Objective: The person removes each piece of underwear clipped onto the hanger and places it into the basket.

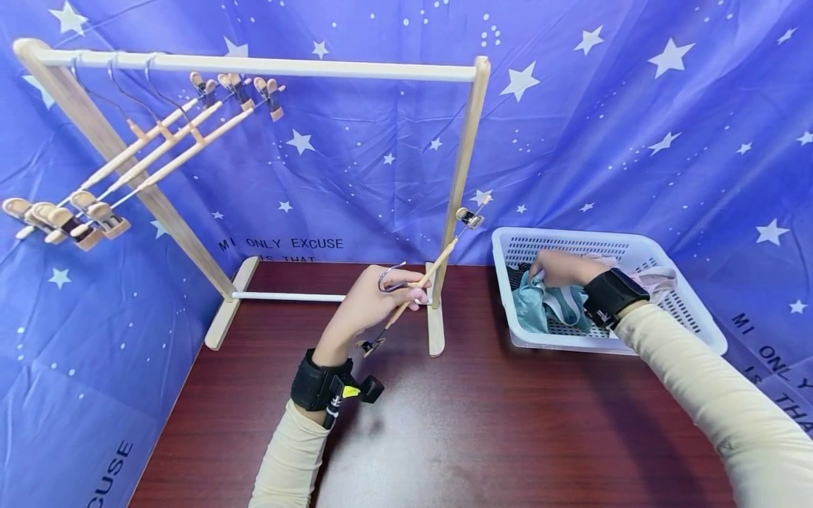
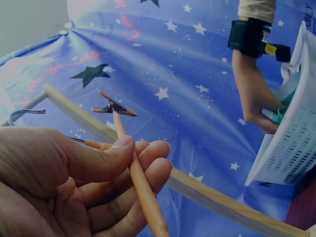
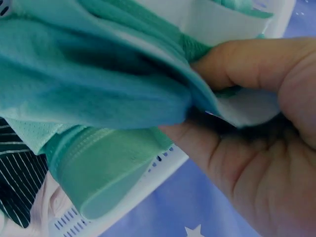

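My left hand holds a wooden clip hanger by its middle, in front of the rack's right post. In the left wrist view the thumb and fingers pinch the hanger's bar, with a clip at its far end and the metal hook beside the hand. Inside the white basket, my right hand grips a teal garment. The right wrist view shows the teal cloth between thumb and fingers; its full shape is hidden in folds.
A wooden rack stands at the back left, with three clip hangers on its top rail. Black striped cloth and pale pink cloth lie in the basket. A starred blue curtain borders the dark red table.
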`<move>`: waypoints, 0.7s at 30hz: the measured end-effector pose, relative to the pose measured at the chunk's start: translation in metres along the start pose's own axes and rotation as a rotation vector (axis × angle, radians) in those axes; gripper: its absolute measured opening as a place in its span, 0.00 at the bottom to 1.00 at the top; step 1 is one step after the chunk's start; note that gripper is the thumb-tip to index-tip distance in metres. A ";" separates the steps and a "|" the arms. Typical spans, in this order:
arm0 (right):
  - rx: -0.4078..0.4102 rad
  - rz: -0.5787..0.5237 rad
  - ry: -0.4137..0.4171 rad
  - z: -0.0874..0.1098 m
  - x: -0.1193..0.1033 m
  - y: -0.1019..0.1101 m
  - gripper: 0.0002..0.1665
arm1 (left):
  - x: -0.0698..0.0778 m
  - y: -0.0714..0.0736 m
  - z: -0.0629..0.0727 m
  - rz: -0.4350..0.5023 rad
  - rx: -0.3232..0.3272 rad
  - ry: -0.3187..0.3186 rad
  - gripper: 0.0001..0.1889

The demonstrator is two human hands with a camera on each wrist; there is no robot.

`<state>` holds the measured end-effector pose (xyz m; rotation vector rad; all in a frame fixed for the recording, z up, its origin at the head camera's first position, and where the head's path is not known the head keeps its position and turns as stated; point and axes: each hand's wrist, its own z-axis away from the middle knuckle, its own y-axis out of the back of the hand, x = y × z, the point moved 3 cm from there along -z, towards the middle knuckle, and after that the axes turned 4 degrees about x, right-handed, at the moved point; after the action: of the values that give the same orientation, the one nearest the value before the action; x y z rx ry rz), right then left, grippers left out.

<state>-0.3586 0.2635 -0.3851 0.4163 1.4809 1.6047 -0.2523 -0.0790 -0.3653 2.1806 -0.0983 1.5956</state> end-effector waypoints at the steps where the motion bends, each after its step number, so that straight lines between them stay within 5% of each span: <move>1: -0.015 -0.010 -0.005 0.000 0.000 -0.001 0.30 | 0.000 0.000 0.000 -0.005 0.000 -0.004 0.13; 9: -0.136 -0.047 -0.016 -0.003 -0.005 -0.010 0.31 | 0.002 0.000 0.000 -0.030 -0.003 -0.030 0.12; 21: -0.175 0.007 -0.092 -0.001 -0.009 -0.013 0.32 | 0.004 -0.001 0.002 0.035 0.006 -0.002 0.12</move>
<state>-0.3493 0.2549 -0.3949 0.3906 1.2608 1.6824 -0.2490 -0.0779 -0.3628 2.1960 -0.1334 1.6152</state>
